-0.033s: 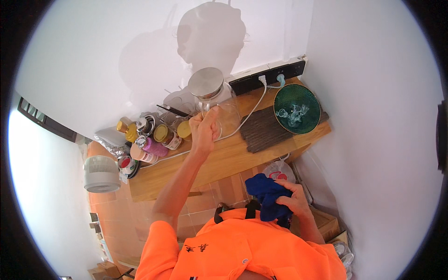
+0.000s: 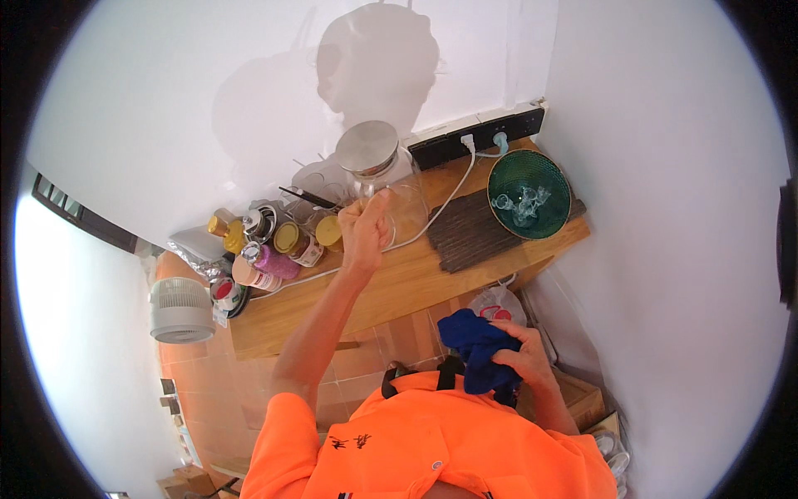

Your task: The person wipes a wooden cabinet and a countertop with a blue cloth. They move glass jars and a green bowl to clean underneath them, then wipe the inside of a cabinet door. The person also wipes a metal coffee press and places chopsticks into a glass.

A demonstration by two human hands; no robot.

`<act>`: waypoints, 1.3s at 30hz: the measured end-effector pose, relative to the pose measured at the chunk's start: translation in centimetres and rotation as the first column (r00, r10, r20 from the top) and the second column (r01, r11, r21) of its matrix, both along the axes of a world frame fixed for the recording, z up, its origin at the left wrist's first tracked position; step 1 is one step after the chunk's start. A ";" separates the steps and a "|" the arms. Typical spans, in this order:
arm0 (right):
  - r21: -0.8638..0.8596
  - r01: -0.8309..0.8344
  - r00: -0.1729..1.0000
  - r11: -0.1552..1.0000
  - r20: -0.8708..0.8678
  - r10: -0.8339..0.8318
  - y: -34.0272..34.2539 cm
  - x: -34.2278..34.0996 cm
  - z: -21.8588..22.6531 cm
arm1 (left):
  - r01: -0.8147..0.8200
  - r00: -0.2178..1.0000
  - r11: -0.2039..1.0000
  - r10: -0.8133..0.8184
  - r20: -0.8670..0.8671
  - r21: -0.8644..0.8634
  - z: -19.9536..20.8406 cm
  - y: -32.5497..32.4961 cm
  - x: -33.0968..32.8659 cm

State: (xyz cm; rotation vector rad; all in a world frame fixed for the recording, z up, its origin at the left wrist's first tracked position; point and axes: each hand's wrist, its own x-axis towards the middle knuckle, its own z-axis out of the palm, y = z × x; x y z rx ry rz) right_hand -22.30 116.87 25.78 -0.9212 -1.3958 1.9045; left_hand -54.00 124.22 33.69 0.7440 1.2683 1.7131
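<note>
Glass jug (image 2: 407,208): at the back of the bench (image 2: 399,291), near the wall (image 2: 166,125). Left grip (image 2: 366,229): your hand curled closed at what looks like its handle. Right grip (image 2: 522,353): bunching a blue cloth (image 2: 474,341). Hazards, judged: dragging could snag the white cable (image 2: 456,192) alongside; swinging left might knock the yellow-lidded container (image 2: 327,234); tilting might shed the lid (image 2: 366,148). Appearance: see-through body; lid round, flat-topped, grey, metallic-looking; base contact unclear.
</note>
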 end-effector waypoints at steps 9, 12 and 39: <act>0.016 -0.015 0.999 1.000 0.032 0.015 0.9 0.0 0.2 | -0.106 0.994 0.993 0.106 -0.022 -0.047 -2.3 1.7 0.0; 0.022 -0.015 0.999 1.000 0.045 0.014 1.2 -0.3 0.3 | -0.134 0.991 0.989 0.132 -0.038 -0.065 -2.9 1.9 0.1; 0.005 -0.015 0.990 1.000 0.139 0.014 2.1 -3.1 -0.2 | -0.198 0.979 0.980 0.198 -0.048 0.008 -5.5 4.8 0.7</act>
